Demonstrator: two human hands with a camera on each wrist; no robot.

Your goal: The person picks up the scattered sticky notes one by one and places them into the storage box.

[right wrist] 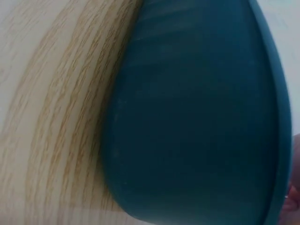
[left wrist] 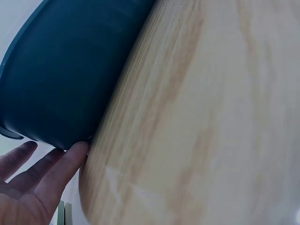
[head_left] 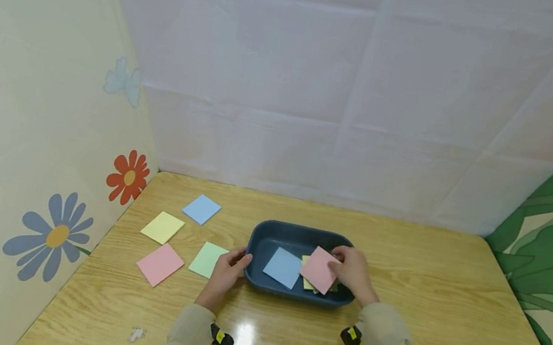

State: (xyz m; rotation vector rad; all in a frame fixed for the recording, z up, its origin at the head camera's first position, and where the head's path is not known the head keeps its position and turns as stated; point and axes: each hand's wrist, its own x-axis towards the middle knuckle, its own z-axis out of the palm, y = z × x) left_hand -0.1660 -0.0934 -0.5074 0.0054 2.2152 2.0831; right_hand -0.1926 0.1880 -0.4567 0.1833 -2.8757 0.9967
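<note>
A dark blue tray (head_left: 297, 297) sits on the table, and inside it lie a blue sticky note pad (head_left: 282, 267) and a yellow one (head_left: 307, 283). My right hand (head_left: 354, 273) pinches a pink sticky note pad (head_left: 318, 270) by its right side, over the yellow one. At the tray's left end is my left hand (head_left: 226, 274); in the left wrist view its fairly straight fingers (left wrist: 61, 176) touch the outer wall of the tray (left wrist: 70, 79). The right wrist view shows mostly the tray's side (right wrist: 197, 117), with the right hand barely visible at the edge.
Left of the tray lie a green pad (head_left: 205, 259), partly behind the left hand, a pink pad (head_left: 160, 264), a yellow pad (head_left: 162, 228) and a blue pad (head_left: 201, 209). A white wall sheet (head_left: 285, 109) borders the table's (head_left: 447, 314) back edge.
</note>
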